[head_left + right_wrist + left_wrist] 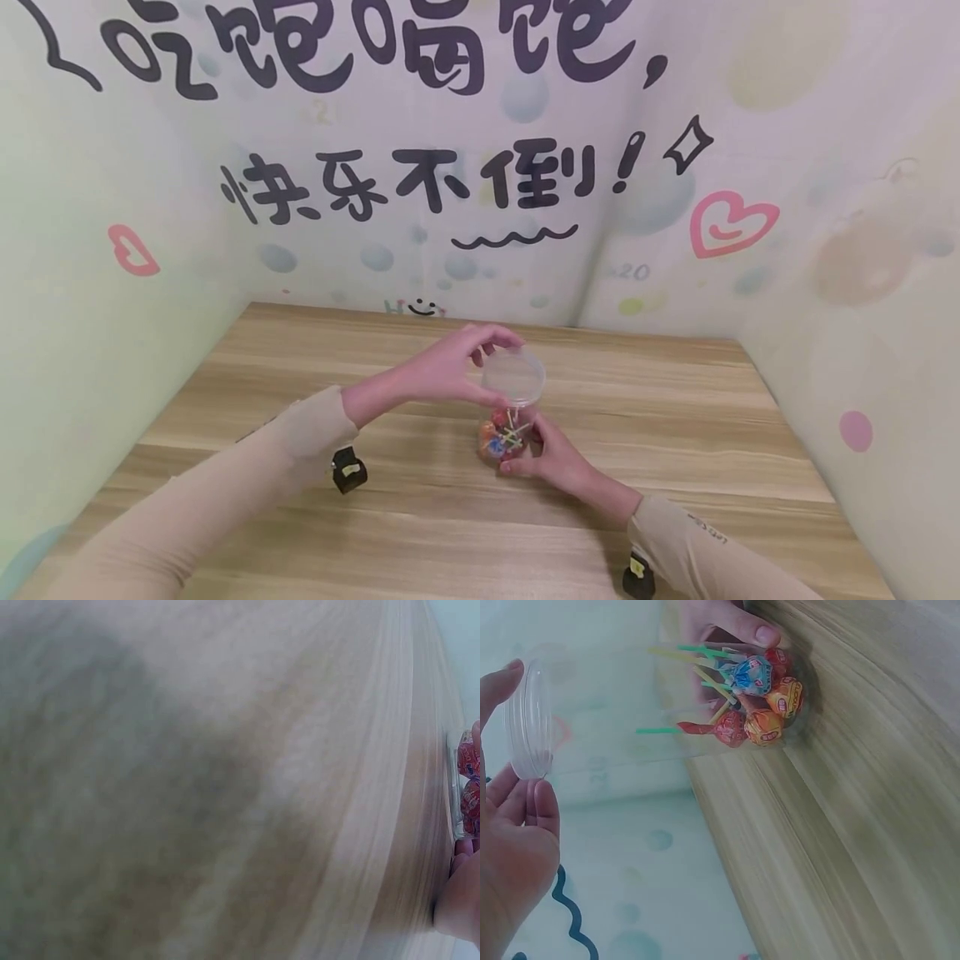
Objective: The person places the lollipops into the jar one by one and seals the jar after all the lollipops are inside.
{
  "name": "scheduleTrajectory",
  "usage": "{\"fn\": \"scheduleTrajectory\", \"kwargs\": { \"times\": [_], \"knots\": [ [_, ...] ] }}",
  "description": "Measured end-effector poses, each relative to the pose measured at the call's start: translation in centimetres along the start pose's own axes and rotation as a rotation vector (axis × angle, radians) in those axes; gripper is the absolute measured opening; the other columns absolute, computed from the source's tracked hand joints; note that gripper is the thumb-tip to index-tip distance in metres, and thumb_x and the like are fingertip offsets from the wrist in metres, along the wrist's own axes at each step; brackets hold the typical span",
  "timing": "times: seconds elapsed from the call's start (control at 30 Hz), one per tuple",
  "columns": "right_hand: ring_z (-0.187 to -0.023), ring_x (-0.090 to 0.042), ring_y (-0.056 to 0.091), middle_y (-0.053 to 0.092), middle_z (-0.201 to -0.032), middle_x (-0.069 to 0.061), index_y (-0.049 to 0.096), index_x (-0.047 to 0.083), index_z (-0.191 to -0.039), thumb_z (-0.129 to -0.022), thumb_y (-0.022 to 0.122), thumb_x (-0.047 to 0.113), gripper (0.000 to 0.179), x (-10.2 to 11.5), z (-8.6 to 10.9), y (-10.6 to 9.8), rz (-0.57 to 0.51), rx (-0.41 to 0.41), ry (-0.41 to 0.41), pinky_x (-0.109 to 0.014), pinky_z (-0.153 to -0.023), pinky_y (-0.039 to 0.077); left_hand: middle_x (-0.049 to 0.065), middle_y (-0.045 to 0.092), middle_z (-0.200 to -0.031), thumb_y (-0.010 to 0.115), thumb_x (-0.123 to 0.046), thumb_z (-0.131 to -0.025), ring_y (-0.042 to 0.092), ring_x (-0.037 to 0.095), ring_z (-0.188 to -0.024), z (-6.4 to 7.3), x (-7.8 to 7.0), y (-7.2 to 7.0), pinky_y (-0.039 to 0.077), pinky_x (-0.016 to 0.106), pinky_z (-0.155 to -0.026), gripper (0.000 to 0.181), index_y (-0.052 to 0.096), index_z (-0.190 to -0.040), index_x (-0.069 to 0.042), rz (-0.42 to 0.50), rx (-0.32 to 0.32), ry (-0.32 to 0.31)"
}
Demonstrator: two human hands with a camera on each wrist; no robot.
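Note:
A tall clear plastic jar [615, 705] stands upright on the wooden table, with several wrapped lollipops [501, 437] at its bottom. Their wrappers are red, orange and blue, and green and yellow sticks point upward in the left wrist view. At the jar's mouth is a round clear lid [517, 377], its rim held between the thumb and fingers of my left hand [450, 367]. Low down, my right hand [558, 460] grips the jar's side with thumb and fingers around it. Only a sliver of the right hand [461, 896] and red wrappers [470, 802] shows in the right wrist view.
The wood-grain table [420, 533] runs back to a printed wall sheet [420, 275] with dark lettering. More pale sheeting [862, 333] rises along both sides. A small black device [348, 471] hangs at the left sleeve, another [638, 577] at the right sleeve.

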State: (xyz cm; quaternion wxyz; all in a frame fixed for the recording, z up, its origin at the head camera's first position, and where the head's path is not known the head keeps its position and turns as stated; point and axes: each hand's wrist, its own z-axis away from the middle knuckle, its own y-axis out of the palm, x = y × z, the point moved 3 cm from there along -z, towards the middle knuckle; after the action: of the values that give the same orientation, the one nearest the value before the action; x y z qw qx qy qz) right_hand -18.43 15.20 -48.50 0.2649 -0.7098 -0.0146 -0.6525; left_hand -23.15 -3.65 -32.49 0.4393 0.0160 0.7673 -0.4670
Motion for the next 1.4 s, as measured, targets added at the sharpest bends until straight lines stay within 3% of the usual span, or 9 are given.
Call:
{"fn": "scheduleTrajectory", "kwargs": {
  "times": [0.27, 0.47, 0.63, 0.8, 0.87, 1.07, 1.4],
  "knots": [
    [-0.136, -0.026, 0.048, 0.054, -0.145, -0.004, 0.037, 0.025, -0.149, -0.074, 0.086, 0.019, 0.09, 0.1, 0.0, 0.0, 0.011, 0.004, -0.024, -0.046, -0.115, 0.031, 0.004, 0.057, -0.136, 0.086, -0.022, -0.074, 0.053, 0.018, -0.111, 0.5, 0.5, 0.2, 0.051, 0.035, -0.093, 0.065, 0.057, -0.132, -0.013, 0.123, -0.016, 0.021],
    [-0.137, -0.028, 0.047, 0.053, -0.146, -0.005, 0.037, 0.023, -0.149, -0.075, 0.086, 0.018, 0.09, 0.1, 0.0, 0.0, 0.012, -0.001, -0.03, -0.051, -0.116, 0.03, 0.006, 0.053, -0.14, 0.084, -0.02, -0.077, 0.052, 0.02, -0.117, 0.7, 0.9, 0.5, 0.051, 0.043, -0.097, 0.063, 0.058, -0.134, -0.015, 0.148, -0.032, 0.033],
    [-0.138, -0.026, 0.045, 0.052, -0.147, -0.003, 0.036, 0.026, -0.15, -0.072, 0.088, 0.018, 0.094, 0.0, 0.1, 0.0, 0.001, 0.0, -0.008, -0.053, -0.119, 0.028, 0.006, 0.055, -0.142, 0.08, -0.019, -0.078, 0.053, 0.02, -0.118, 0.9, 1.1, 0.7, 0.05, 0.045, -0.096, 0.066, 0.054, -0.139, -0.012, 0.149, -0.037, 0.085],
    [-0.139, -0.025, 0.045, 0.051, -0.147, -0.001, 0.034, 0.029, -0.151, -0.071, 0.088, 0.019, 0.096, 0.1, 0.0, 0.0, -0.004, 0.003, -0.02, -0.055, -0.119, 0.027, 0.008, 0.056, -0.141, 0.079, -0.016, -0.079, 0.052, 0.018, -0.113, 1.0, 1.4, 1.0, 0.049, 0.037, -0.095, 0.073, 0.047, -0.144, -0.008, 0.203, -0.043, 0.112],
    [-0.138, -0.025, 0.045, 0.051, -0.147, 0.0, 0.033, 0.031, -0.151, -0.072, 0.088, 0.019, 0.097, 0.0, 0.0, 0.0, 0.0, 0.001, -0.021, -0.054, -0.118, 0.028, 0.007, 0.056, -0.141, 0.079, -0.017, -0.079, 0.052, 0.017, -0.113, 1.0, 1.5, 1.2, 0.048, 0.032, -0.095, 0.071, 0.048, -0.143, -0.009, 0.228, -0.052, 0.101],
    [-0.134, -0.025, 0.049, 0.052, -0.146, -0.002, 0.031, 0.031, -0.152, -0.072, 0.087, 0.019, 0.098, 0.1, 0.1, -0.1, 0.009, 0.002, -0.02, -0.049, -0.114, 0.03, 0.004, 0.057, -0.14, 0.077, -0.018, -0.081, 0.05, 0.016, -0.114, 0.8, 2.1, 1.8, 0.048, 0.033, -0.095, 0.064, 0.053, -0.14, -0.013, 0.291, -0.086, 0.051],
    [-0.136, -0.024, 0.047, 0.051, -0.147, -0.001, 0.031, 0.031, -0.152, -0.072, 0.088, 0.02, 0.099, 0.0, 0.1, 0.1, 0.018, -0.007, -0.006, -0.049, -0.115, 0.029, 0.012, 0.05, -0.143, 0.075, -0.016, -0.084, 0.046, 0.019, -0.116, 0.9, 2.2, 1.9, 0.048, 0.039, -0.095, 0.064, 0.051, -0.143, -0.012, 0.346, -0.086, 0.07]
  ]
}}
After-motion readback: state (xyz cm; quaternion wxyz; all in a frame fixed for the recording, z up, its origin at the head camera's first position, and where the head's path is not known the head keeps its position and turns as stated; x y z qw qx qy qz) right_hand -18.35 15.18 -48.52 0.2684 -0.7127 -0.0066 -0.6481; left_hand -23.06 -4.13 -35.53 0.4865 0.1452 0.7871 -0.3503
